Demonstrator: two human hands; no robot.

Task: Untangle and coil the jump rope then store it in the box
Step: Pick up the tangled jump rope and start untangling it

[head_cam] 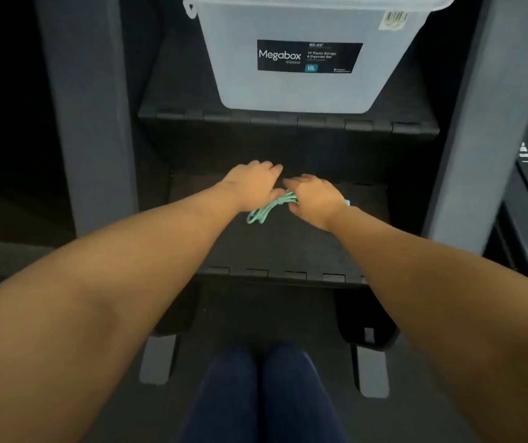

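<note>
Hands: left hand [251, 183] and right hand [315, 199] are closing fingers on the green rope [269, 210], bunching it to carry.
Box [307, 87]: waiting on the step above.

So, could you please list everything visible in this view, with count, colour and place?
Storage box: one, translucent white with a black label, on the upper step, lid on.
Jump rope: one, mint green, bunched on the lower step between the hands.
Steps: two, black, between grey uprights.
Uprights: two, grey, either side of the steps.
Legs: two, in dark blue, bottom centre.
Left hand: one, on the rope, fingers hidden.
Right hand: one, gripping the rope bundle.
</note>
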